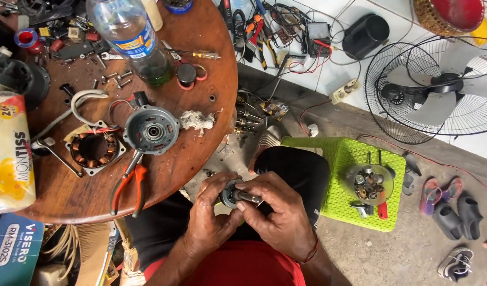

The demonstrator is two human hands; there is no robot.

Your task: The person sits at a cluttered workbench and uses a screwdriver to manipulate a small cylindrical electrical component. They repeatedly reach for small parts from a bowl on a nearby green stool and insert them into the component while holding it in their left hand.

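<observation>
Between the left hand (210, 214) and right hand (278, 212) sits a motor rotor (234, 196), gripped.

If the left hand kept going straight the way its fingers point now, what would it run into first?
Likely the small metal rotor part it already grips; beyond that, the right hand closing in from the other side. Depth is hard to judge from above.

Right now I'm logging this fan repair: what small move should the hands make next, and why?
Probably carry the rotor up to the grey motor housing on the round table. Both hands, left and right, grip the rotor over the lap, while the housing lies open-side up beside the copper-wound stator.
</observation>
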